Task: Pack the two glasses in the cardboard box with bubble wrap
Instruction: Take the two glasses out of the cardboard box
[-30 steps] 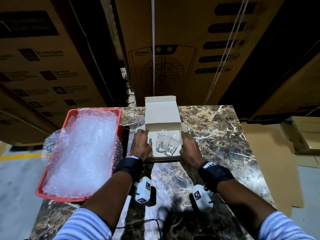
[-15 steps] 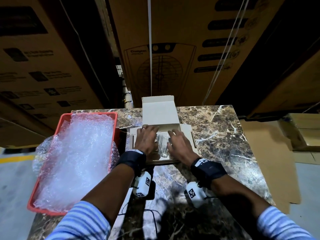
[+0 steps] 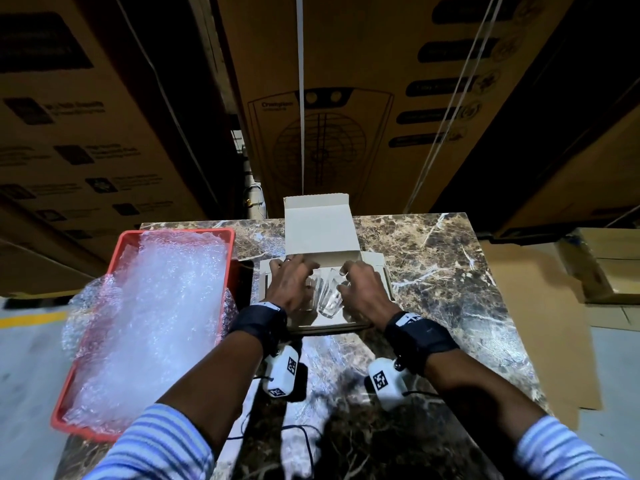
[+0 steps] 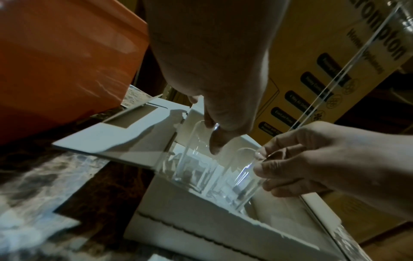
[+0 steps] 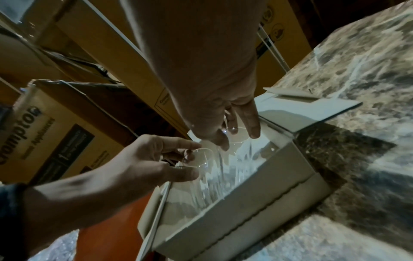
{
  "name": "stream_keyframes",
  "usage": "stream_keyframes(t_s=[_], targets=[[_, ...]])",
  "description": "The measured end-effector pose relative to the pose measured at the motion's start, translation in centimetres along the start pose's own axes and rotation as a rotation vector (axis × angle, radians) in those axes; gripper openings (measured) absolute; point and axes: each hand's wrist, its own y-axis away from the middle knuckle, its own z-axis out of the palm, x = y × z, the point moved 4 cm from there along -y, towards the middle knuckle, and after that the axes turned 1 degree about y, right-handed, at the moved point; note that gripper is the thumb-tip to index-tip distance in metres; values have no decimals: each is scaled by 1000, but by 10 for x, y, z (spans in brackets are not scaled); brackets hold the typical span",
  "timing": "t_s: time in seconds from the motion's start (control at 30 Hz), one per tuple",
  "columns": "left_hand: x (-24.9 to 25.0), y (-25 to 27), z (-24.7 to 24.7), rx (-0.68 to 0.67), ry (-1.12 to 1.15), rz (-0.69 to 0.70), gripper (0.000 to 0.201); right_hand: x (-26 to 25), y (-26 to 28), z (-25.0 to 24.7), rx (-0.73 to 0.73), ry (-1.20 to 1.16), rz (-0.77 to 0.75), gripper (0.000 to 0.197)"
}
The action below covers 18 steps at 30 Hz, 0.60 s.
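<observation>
Brown marble table (image 3: 433,271) before tall stacked printed cartons (image 3: 381,81), dim light.

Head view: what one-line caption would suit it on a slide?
Left hand and right hand grip two glasses inside the open cardboard box; bubble wrap waits alongside.

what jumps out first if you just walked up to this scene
Two clear glasses stand side by side in an open white cardboard box at the middle of a marble table, with the left hand and right hand each gripping one at the rim. To the left, a red tray piled with bubble wrap sits on the table's edge. Big brown cartons tower behind.
</observation>
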Motion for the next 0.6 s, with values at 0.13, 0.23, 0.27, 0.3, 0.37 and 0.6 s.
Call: stream_keyframes(t_s=[0.13,0.23,0.27,0.3,0.37,0.6], targets=[[7,8,-10,118,30,142,52,-1,4,-15,48,-20,-55,27],[14,18,-14,166,47,242,56,-3,13,-19,64,14,-110,30],[16,22,-13,174,44,262,58,-4,17,-19,72,40,-133,30],[19,25,-13,182,27,266,57,-5,22,-20,80,65,-153,30],[23,30,-12,179,-12,240,43,-4,30,-20,87,108,-175,30],[29,29,-6,85,-124,127,31,-2,45,-24,82,106,-190,20]])
